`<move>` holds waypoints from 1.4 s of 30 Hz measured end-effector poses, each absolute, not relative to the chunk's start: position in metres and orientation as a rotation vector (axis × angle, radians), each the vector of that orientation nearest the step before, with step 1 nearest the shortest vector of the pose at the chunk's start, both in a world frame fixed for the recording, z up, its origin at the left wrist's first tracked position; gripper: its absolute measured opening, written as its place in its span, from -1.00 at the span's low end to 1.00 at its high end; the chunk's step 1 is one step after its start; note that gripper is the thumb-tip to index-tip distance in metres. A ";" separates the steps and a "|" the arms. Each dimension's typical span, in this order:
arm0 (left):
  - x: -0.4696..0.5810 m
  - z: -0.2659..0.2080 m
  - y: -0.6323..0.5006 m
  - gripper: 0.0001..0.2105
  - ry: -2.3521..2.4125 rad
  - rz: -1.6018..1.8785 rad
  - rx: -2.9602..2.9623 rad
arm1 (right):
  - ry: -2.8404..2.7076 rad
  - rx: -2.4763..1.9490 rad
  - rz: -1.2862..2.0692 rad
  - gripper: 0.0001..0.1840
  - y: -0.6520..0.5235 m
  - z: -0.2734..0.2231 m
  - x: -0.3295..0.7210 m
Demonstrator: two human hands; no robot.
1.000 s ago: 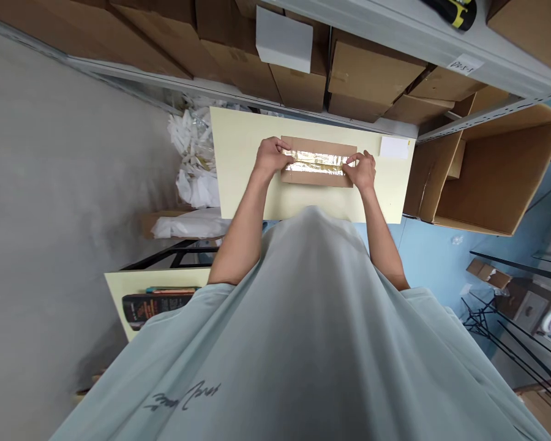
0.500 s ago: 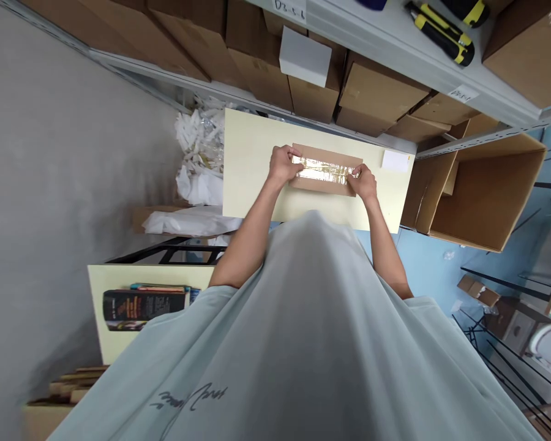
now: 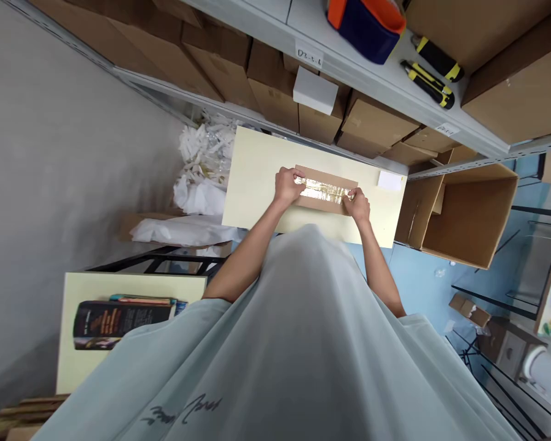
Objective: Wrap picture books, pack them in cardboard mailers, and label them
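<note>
A small flat cardboard box [image 3: 322, 206] lies slightly tilted in view on the pale yellow tabletop [image 3: 257, 177]. Along its middle runs a wide strip of shiny clear packing tape [image 3: 324, 191], wrinkled and glaring with reflected light. My left hand [image 3: 288, 186] pinches the strip's left end, with the thumb pointing inward over the box. At the opposite end my right hand [image 3: 359, 204] is closed in a pinch on the tape, near the box's right edge. The fingertips partly cover both tape ends.
A white paper slip [image 3: 389, 180] lies at the tabletop's right. Behind stand shelved cardboard boxes [image 3: 319, 125], with utility knives [image 3: 429, 84] above. An open carton [image 3: 471, 214] is at the right. White packing material [image 3: 202, 196] is heaped left; books [image 3: 119, 321] lie on a lower-left board.
The view has shifted, so the box and hands appear slightly lower and more of the upper shelf shows. Both hands keep their pinch at the tape ends.
</note>
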State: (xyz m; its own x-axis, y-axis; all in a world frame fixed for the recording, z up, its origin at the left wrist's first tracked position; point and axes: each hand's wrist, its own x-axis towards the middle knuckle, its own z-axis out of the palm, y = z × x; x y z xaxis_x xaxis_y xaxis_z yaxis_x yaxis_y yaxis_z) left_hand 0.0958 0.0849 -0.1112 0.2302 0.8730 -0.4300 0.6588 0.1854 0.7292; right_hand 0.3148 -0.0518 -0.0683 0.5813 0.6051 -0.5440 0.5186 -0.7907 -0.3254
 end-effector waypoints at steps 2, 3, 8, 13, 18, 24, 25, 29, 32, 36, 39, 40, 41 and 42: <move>0.096 -0.109 0.088 -0.60 1.484 0.262 1.570 | -0.992 -2.681 0.997 -0.86 -0.051 -0.066 0.314; 0.094 -0.107 0.089 -0.60 1.475 0.252 1.587 | -1.021 -2.675 0.998 -0.85 -0.050 -0.063 0.314; 0.084 -0.087 0.096 -0.61 1.389 0.219 1.786 | -1.205 -2.648 0.937 -0.82 -0.045 -0.035 0.308; 0.117 -0.039 0.138 -0.61 1.192 0.497 1.876 | -1.457 -2.555 0.538 -0.85 0.003 0.022 0.334; 0.184 0.047 0.197 -0.47 1.005 0.837 1.902 | -1.740 -2.288 0.032 -0.58 0.115 0.110 0.367; 0.222 0.108 0.219 -0.48 0.931 1.114 1.822 | -1.826 -2.542 0.028 -0.50 0.230 0.141 0.361; 0.222 0.110 0.216 -0.47 0.930 1.121 1.792 | -1.822 -2.601 0.085 -0.48 0.238 0.139 0.358; 0.205 0.104 0.202 -0.48 0.895 1.139 1.653 | -1.835 -2.694 0.175 -0.35 0.248 0.135 0.360; 0.181 0.088 0.187 -0.49 0.897 1.155 1.549 | -1.842 -2.646 0.133 -0.35 0.236 0.131 0.365; 0.135 0.061 0.144 -0.51 0.910 1.140 1.371 | -1.737 -2.275 0.119 -0.39 0.172 0.100 0.350; 0.100 0.039 0.098 -0.58 0.928 1.071 1.278 | -1.533 -1.978 0.484 -0.34 0.091 0.059 0.316; 0.090 0.032 0.083 -0.61 0.936 1.042 1.255 | -1.449 -1.871 0.644 -0.28 0.064 0.046 0.301; 0.081 0.026 0.068 -0.63 0.945 1.013 1.236 | -1.363 -1.777 0.792 -0.22 0.039 0.036 0.287; 0.073 0.021 0.056 -0.64 0.956 0.986 1.220 | -1.280 -1.703 0.915 -0.17 0.018 0.027 0.272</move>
State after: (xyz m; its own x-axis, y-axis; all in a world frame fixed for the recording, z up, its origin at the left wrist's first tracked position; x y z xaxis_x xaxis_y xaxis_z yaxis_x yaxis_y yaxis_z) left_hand 0.0731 0.0557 0.0206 0.2941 0.9544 -0.0513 -0.0814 0.0785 0.9936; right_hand 0.2724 0.0176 0.0275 0.2263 0.9706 -0.0819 0.3919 -0.1678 -0.9046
